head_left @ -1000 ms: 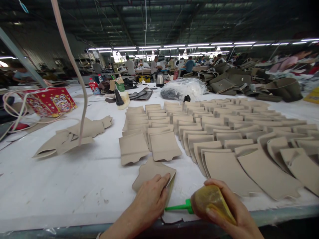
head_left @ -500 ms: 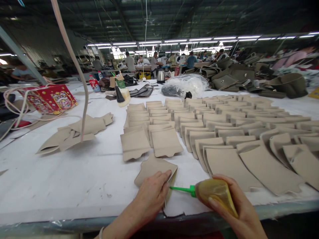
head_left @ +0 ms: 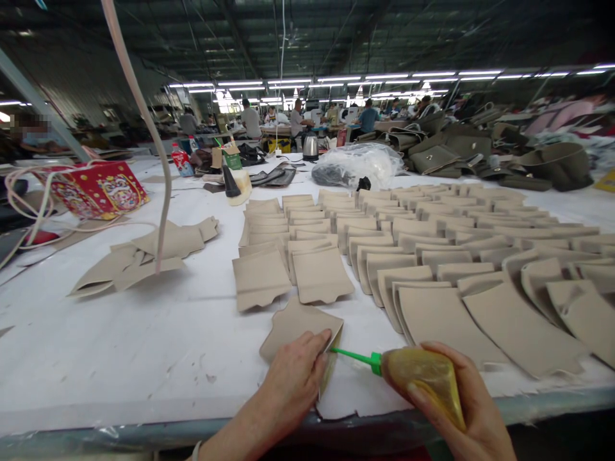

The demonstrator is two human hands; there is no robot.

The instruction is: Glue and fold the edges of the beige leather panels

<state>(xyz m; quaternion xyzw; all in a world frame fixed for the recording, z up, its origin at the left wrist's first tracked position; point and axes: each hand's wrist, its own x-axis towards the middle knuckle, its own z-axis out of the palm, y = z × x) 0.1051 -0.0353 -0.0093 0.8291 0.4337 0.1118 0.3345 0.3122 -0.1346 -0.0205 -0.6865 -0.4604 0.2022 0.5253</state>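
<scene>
- Left of the left hand (head_left: 293,378), the white table (head_left: 144,346) lies bare, so a hand could pass freely toward the near edge.
- Just ahead of the left hand, a folded beige piece (head_left: 295,323) blocks the way; two flat pieces (head_left: 293,278) lie beyond it.
- Ahead and right of the right hand (head_left: 456,397), overlapping rows of beige pieces (head_left: 432,256) cover the table without gaps.
- Far ahead-left, a loose heap of pieces (head_left: 144,256) and a hanging pink strap (head_left: 154,166) obstruct the reach.
</scene>
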